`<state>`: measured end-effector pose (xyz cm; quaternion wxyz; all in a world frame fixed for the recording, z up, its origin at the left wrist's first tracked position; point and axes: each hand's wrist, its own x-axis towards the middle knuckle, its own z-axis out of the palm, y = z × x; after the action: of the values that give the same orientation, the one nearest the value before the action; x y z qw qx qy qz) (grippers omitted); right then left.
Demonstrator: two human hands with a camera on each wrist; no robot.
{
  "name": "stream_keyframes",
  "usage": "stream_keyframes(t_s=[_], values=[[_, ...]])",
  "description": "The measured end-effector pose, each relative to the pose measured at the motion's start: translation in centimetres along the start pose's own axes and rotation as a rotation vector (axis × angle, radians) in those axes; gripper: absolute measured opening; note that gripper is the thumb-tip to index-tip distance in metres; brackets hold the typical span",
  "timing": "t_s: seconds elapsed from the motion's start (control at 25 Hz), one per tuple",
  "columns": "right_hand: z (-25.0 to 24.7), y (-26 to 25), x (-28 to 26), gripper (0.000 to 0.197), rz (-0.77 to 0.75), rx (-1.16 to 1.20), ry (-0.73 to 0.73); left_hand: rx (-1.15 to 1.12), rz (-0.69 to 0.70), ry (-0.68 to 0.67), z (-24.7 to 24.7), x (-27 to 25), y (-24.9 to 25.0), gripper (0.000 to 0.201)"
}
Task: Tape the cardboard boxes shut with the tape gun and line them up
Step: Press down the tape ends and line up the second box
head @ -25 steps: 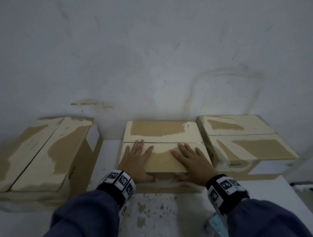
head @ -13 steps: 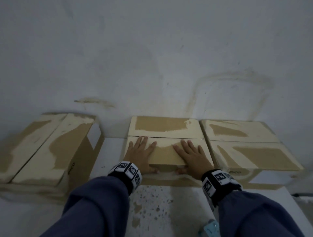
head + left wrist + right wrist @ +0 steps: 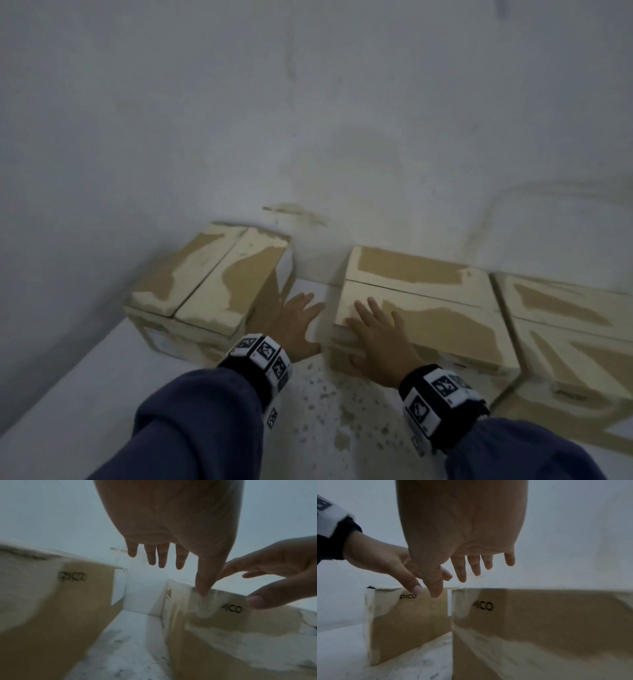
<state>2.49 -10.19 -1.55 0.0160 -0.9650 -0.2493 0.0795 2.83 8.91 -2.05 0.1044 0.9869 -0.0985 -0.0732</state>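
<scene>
Against the wall on the white surface (image 3: 102, 404), three cardboard boxes: left box (image 3: 209, 291) apart, middle box (image 3: 421, 308) touching the right box (image 3: 565, 329). Right hand (image 3: 376, 339) flat on the middle lid; left hand (image 3: 294, 325) spread in the gap. Judged light, stiff, easily slid; push low on the side walls.

Dim, bluish light throughout. Pale plastered wall (image 3: 308, 102) behind, scuffed, with a brownish streak (image 3: 294, 212) low down and faint curved marks at right. White tabletop (image 3: 85, 394) below, speckled with brown chips (image 3: 335, 411) near the front edge.
</scene>
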Motion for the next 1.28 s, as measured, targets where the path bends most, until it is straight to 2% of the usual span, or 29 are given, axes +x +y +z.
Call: stream_keyframes(t_s=[0.24, 0.32, 0.44, 0.52, 0.72, 0.84, 1.12, 1.28], values=[[0.1, -10.0, 7.5, 0.072, -0.135, 0.025, 0.014, 0.258, -0.082, -0.014, -3.7, -2.9, -11.6, 0.11], [0.6, -13.3, 9.4, 0.077, -0.165, 0.066, -0.003, 0.314, -0.113, -0.073, -3.9, -3.3, -15.2, 0.116], [1.7, -16.9, 10.9, 0.075, -0.167, 0.083, -0.029, 0.318, -0.127, -0.201, -3.2, -3.6, -18.7, 0.11], [2.1, -17.4, 10.7, 0.065, -0.15, 0.071, 0.014, 0.303, -0.068, -0.213, -2.4, -3.5, -19.6, 0.099], [2.7, -14.7, 8.3, 0.052, -0.117, 0.171, 0.027, 0.399, 0.099, -0.044, -1.1, -4.0, -18.2, 0.085], [2.4, -13.2, 5.5, 0.045, -0.081, 0.274, 0.051, 0.353, 0.15, -0.075, 0.6, -5.2, -15.2, 0.084], [4.3, -11.2, 0.7, 0.04, -0.046, 0.321, 0.181, 0.302, 0.049, -0.051, 3.4, -8.3, -9.2, 0.074], [5.8, -9.9, -2.0, 0.037, -0.097, 0.352, 0.28, 0.277, -0.013, -0.025, 4.9, -10.2, -5.5, 0.071]])
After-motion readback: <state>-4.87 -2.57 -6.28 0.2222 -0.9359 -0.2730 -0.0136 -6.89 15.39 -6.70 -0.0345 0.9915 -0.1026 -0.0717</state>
